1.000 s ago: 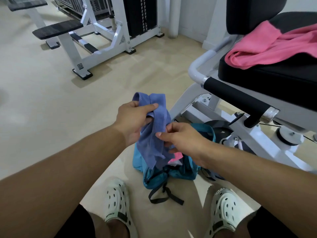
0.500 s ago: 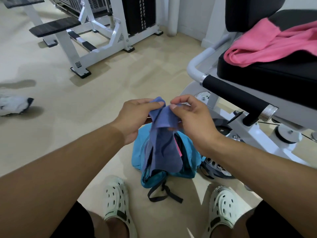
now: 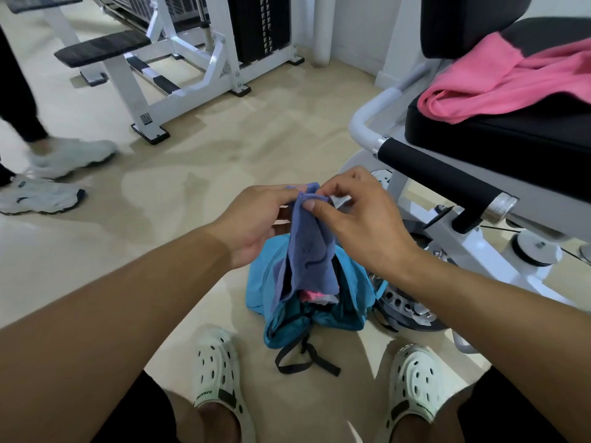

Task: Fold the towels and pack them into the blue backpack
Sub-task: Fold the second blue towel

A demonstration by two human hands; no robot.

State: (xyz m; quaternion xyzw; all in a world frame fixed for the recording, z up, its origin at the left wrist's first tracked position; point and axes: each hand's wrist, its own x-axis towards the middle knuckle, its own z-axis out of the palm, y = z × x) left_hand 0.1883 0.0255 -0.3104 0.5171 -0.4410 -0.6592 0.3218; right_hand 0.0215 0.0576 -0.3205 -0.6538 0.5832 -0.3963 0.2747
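At the bottom edge, two white perforated clogs: left clog (image 3: 215, 375), right clog (image 3: 415, 388), toes pointing away from the wearer, set apart on the pale floor (image 3: 198, 148). Between the toes, a black strap (image 3: 303, 359) loops out flat from the blue backpack (image 3: 265, 276).

The backpack sits slumped on the floor just beyond the clogs, mouth up and gaping. Inside the opening, a bit of pink cloth (image 3: 311, 295) shows, with something pale beside it; cannot tell what that is.

Above the bag, the purple-blue towel (image 3: 308, 251) hangs bunched, long axis vertical, top edge up at the hands, lower end dropping into the bag's mouth. Whether the hem touches the contents cannot be told.

Left hand (image 3: 256, 219): fingers curled round the towel's top edge from the left, pinching it. Right hand (image 3: 358, 219): thumb and forefinger pinch the same top edge from the right, other fingers loosely bent above. The two hands nearly meet at the cloth.

Right of the hands, a white-framed exercise machine (image 3: 479, 251) with a black padded handle (image 3: 441, 180) slanting down to the right. On its black seat (image 3: 511, 132) lies a pink towel (image 3: 511, 81), crumpled, long axis running left to right.

Far left, another person's pale sneakers (image 3: 41, 193); the further one is blurred. Beyond, a white weight bench (image 3: 153, 75) and a black weight stack (image 3: 259, 24) near the wall.
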